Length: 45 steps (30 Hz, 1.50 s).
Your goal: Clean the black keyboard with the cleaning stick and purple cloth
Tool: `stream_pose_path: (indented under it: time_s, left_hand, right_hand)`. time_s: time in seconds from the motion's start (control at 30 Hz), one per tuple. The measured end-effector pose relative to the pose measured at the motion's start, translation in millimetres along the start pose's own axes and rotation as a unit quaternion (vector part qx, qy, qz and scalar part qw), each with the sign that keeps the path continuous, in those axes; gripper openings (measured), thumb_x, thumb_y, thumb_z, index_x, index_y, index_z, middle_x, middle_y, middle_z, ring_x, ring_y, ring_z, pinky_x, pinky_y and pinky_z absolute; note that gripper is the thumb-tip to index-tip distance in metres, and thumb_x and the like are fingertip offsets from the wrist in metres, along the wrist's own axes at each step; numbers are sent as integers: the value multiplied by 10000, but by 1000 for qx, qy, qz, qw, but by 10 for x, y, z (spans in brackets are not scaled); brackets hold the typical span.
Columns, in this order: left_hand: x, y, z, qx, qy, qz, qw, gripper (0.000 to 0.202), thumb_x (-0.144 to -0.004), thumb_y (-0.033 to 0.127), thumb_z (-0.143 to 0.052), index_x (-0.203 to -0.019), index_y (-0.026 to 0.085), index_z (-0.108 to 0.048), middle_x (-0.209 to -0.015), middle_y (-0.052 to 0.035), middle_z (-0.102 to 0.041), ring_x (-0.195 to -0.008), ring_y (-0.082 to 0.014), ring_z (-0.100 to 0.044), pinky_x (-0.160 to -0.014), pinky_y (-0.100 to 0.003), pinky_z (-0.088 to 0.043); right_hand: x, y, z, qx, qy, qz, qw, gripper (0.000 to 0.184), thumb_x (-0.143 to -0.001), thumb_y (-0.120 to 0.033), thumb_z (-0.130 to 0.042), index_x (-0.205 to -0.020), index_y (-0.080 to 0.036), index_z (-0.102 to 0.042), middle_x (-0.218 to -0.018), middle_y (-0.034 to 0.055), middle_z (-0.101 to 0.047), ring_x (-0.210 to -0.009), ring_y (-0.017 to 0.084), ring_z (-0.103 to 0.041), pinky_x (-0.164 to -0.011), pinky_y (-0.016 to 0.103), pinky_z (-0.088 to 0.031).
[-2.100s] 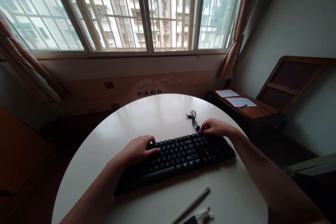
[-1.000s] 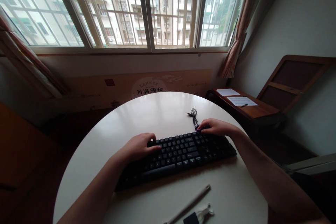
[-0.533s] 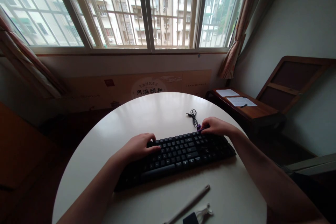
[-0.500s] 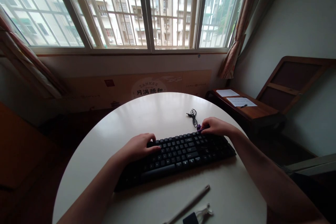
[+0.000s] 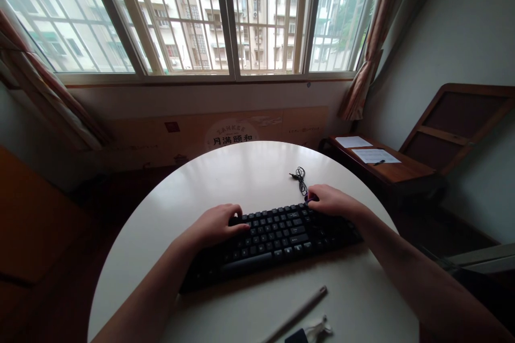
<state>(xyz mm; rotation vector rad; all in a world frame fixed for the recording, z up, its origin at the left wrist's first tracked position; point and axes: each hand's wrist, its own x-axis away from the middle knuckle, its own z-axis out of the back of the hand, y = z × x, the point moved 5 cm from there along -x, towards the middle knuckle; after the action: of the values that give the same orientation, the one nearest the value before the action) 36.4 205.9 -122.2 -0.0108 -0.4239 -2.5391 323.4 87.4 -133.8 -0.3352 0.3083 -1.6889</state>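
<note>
A black keyboard (image 5: 277, 236) lies slanted across the round white table (image 5: 137, 225). My left hand (image 5: 217, 225) grips its far left part, thumb on the keys and fingers curled over the back edge. At the far right edge, my right hand (image 5: 332, 201) is closed on a small purple object (image 5: 309, 198). Most of that object is hidden by the fingers, so its kind does not show. Just beyond it rests a bundled black cable (image 5: 300, 177) with a plug end.
Near the front of the table lie a slim grey stick (image 5: 300, 311) and a dark block with a white strap or cord (image 5: 296, 336), partly cut off. To the right stands a wooden chair (image 5: 406, 169) with papers (image 5: 376, 155) and a pen. A barred window is ahead.
My right hand has come slightly down onto the keyboard's top right keys, covering more of the purple object. My left hand keeps its grip. The whole view has shifted a little.
</note>
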Motion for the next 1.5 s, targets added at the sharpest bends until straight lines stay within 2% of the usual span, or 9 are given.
stream_pose_path:
  time_s: [0.2, 0.43, 0.63, 0.7, 0.8, 0.93, 1.1, 1.33, 1.5]
  left_hand:
    - [4, -2, 2, 5, -1, 4, 1000, 473, -805, 649, -494, -977, 231, -635, -1012, -76, -675, -914, -275, -617, -721, -319, -447]
    - [4, 16, 12, 6, -3, 3, 1000, 477, -811, 645, -487, -983, 226, -636, -1029, -88, -676, -929, -285, -615, -730, -330, -451]
    - [-2, 7, 10, 7, 0, 1, 1000, 462, -808, 635, -490, -968, 227, -636, -1012, -85, -678, -913, -280, -616, -731, -331, -450]
    - [-2, -1, 9, 3, 2, -4, 1000, 457, -812, 634, -489, -969, 229, -633, -1006, -81, -677, -907, -274, -616, -730, -326, -447]
    - [-2, -13, 8, 2, 3, -11, 1000, 448, -826, 634, -480, -973, 238, -631, -1008, -70, -677, -909, -268, -617, -728, -316, -441]
    - [-5, -23, 4, 6, 3, -11, 1000, 439, -840, 624, -466, -976, 241, -633, -1002, -65, -676, -907, -261, -617, -728, -310, -436]
    - [-11, -21, -1, -1, 5, -10, 1000, 444, -841, 630, -468, -974, 237, -628, -1000, -66, -676, -910, -264, -616, -730, -310, -437]
    - [-6, -14, 12, 2, 8, -9, 1000, 466, -835, 642, -467, -980, 234, -640, -1005, -64, -681, -910, -261, -621, -722, -304, -444]
    - [-15, -47, 0, 3, 8, -8, 1000, 456, -829, 642, -476, -978, 243, -640, -1009, -61, -684, -906, -264, -623, -719, -308, -447]
  right_hand:
    - [-51, 39, -32, -8, 8, -45, 999, 154, -809, -312, -545, -804, -180, -625, -866, 60, -672, -757, 179, -574, -630, 255, -358]
    - [-46, 114, 23, -31, 20, -48, 998, 223, -826, -379, -564, -841, -181, -665, -882, 55, -694, -786, 181, -602, -661, 250, -394]
    - [-6, 444, 360, -72, 158, -78, 982, 280, -854, -405, -525, -910, -177, -680, -922, 64, -715, -856, 198, -636, -718, 263, -449]
    - [26, 537, 435, -119, 173, -74, 975, 304, -849, -426, -531, -923, -171, -679, -910, 69, -724, -835, 202, -654, -704, 265, -476]
    - [58, 523, 416, -173, 94, -21, 980, 304, -827, -420, -567, -934, -165, -694, -913, 68, -733, -826, 201, -669, -703, 258, -498]
    - [87, 363, 276, -144, -31, 26, 989, 217, -756, -331, -629, -880, -176, -718, -865, 39, -731, -802, 197, -665, -677, 245, -485]
    - [30, 279, 170, -124, -47, 17, 991, 183, -722, -269, -624, -851, -175, -714, -836, 28, -719, -774, 186, -651, -641, 237, -467]
    - [-20, 784, 160, -185, -66, -67, 978, 185, -678, -270, -698, -815, -147, -711, -922, 77, -729, -815, 209, -663, -667, 250, -486]
    - [-16, 1088, 183, -192, -63, -95, 975, 236, -659, -302, -728, -818, -128, -712, -888, 90, -733, -794, 208, -667, -648, 238, -493]
